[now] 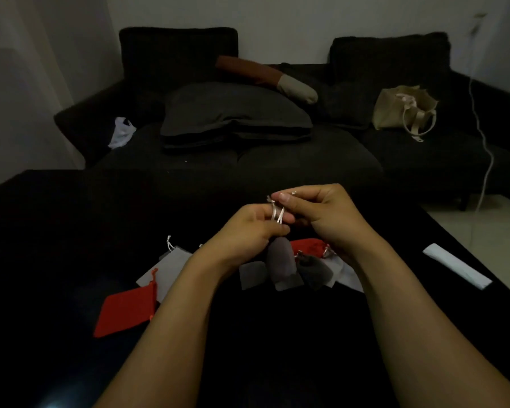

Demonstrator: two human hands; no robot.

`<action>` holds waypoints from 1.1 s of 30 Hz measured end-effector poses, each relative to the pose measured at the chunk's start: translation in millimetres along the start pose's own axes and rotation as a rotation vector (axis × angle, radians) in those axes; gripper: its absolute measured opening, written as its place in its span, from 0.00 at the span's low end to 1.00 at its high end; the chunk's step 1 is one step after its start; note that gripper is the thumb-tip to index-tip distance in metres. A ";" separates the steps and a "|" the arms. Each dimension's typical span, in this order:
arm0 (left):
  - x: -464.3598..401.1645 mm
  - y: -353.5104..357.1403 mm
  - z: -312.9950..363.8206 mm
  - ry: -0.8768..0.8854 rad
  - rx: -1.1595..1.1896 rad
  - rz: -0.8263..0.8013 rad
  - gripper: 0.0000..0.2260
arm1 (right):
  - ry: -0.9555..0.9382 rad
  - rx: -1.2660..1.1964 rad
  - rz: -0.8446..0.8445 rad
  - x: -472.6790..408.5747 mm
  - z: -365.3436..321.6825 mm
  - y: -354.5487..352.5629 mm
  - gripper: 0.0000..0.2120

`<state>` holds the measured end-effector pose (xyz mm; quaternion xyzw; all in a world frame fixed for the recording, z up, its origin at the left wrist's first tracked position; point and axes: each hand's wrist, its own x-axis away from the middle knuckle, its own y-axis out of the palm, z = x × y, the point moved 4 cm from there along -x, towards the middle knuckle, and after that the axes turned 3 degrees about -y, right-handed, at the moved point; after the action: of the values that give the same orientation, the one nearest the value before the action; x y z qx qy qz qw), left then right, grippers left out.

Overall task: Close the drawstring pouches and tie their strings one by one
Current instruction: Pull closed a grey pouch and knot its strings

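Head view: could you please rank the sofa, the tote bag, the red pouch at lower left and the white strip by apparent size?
1. sofa
2. tote bag and red pouch: look alike; the pouch is much nearer, so unranked
3. white strip

No text, label, brand, number or sign can be read on anything in this dim view.

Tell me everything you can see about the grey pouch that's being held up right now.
The grey pouch is small, of soft matte fabric, and hangs neck-up above the black table. Its neck looks gathered, hidden under the left hand, which grips it there. Two pale strings rise from the neck to the right hand, whose fingers pinch their ends. Its lower end hangs in front of other grey and red pouches lying on the table; whether it touches them is unclear.
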<state>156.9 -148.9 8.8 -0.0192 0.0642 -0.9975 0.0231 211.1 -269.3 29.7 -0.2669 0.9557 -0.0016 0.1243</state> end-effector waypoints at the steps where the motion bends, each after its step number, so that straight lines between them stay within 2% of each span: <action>1: 0.2 -2.2 -1.5 -0.004 -0.041 -0.001 0.08 | -0.002 0.040 0.003 -0.3 -0.2 -1.2 0.07; 4: 3.0 -3.2 -4.3 -0.003 -0.140 -0.028 0.08 | -0.049 0.099 -0.016 1.2 -6.6 -1.4 0.05; 8: 5.5 -5.9 -2.7 0.016 -0.240 -0.032 0.12 | -0.084 0.133 -0.139 3.1 -11.3 9.6 0.07; 11: 6.2 -6.3 -3.1 0.017 -0.261 -0.045 0.10 | -0.069 0.121 -0.161 2.5 -8.5 10.2 0.06; 14: 5.5 -5.9 -5.2 -0.002 -0.240 -0.058 0.04 | -0.057 0.137 -0.125 1.4 -3.1 3.4 0.05; 17: 5.4 -4.3 -5.3 -0.014 -0.190 -0.090 0.10 | -0.069 0.181 -0.102 0.5 -1.6 1.9 0.04; 27: 8.6 -0.6 -1.5 -0.051 -0.157 -0.111 0.10 | -0.080 0.143 -0.057 2.1 -7.6 6.6 0.04; 33: 1.7 -1.1 -5.4 -0.003 -0.191 0.051 0.07 | -0.036 0.125 0.048 2.4 -4.1 -2.8 0.04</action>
<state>155.0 -147.1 3.6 -0.0212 0.1595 -0.9859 0.0464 209.6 -273.1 33.3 -0.2358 0.9574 -0.0537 0.1577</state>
